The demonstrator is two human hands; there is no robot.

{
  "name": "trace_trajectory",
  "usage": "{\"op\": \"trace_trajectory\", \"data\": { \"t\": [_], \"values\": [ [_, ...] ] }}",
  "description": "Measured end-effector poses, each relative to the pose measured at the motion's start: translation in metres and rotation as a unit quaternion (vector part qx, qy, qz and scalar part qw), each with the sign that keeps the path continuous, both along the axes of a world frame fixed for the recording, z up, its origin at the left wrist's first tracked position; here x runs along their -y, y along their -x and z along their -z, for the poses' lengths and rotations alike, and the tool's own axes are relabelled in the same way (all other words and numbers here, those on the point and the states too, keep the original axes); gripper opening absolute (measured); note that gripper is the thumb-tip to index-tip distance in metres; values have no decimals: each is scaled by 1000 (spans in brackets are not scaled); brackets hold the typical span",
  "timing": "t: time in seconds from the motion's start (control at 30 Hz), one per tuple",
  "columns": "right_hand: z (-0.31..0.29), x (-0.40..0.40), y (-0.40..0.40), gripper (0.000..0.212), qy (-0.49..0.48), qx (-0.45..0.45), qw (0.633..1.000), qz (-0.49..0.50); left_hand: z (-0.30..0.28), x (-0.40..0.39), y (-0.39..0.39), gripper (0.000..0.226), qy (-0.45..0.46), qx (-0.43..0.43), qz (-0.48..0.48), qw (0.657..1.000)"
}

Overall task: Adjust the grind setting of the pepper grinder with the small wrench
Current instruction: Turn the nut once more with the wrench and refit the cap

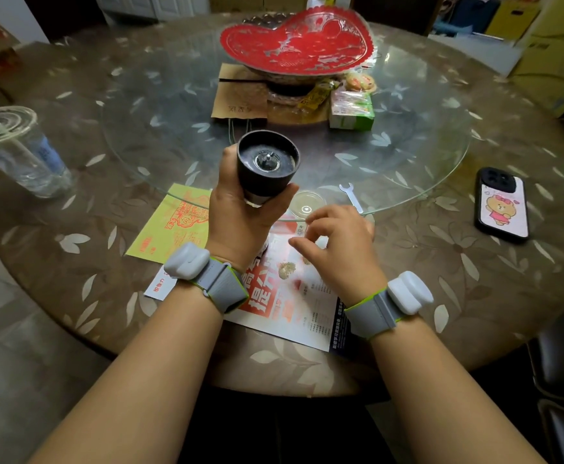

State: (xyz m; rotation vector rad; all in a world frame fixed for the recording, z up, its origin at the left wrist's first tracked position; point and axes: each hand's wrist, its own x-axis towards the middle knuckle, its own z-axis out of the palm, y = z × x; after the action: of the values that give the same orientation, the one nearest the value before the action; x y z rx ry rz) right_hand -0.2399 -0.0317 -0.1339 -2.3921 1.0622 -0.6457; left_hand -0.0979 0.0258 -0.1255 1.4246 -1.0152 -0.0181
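My left hand (240, 212) grips the pepper grinder (267, 164) above the table, tilted so its dark round end with the metal grinding mechanism and centre nut faces me. The small flat silver wrench (351, 195) lies on the glass turntable, just beyond my right hand (337, 242). My right hand hovers low over the table with loosely curled fingers and holds nothing. A clear round lid (305, 204) lies on the turntable between the grinder and the wrench.
A printed flyer (294, 303) with a small pile of ground pepper (287, 270) lies under my hands, next to a yellow paper (170, 226). A phone (503, 204) lies at right, a plastic cup with straw (19, 152) at left. A red heart-shaped dish (297, 41) and snack packets (351, 105) stand at the centre.
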Motion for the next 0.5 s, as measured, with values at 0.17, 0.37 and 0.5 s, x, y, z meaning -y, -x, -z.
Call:
{"op": "trace_trajectory", "data": {
  "t": [0.17, 0.37, 0.5],
  "values": [
    [6, 6, 8, 8, 2, 18, 1000, 17, -1, 0, 3, 57, -4, 19, 9, 1000],
    [6, 20, 17, 20, -10, 9, 998, 58, 0, -1, 5, 59, -4, 34, 15, 999],
    [5, 30, 17, 35, -16, -6, 998, 67, 1, 0, 6, 61, -8, 44, 10, 999]
  ]
}}
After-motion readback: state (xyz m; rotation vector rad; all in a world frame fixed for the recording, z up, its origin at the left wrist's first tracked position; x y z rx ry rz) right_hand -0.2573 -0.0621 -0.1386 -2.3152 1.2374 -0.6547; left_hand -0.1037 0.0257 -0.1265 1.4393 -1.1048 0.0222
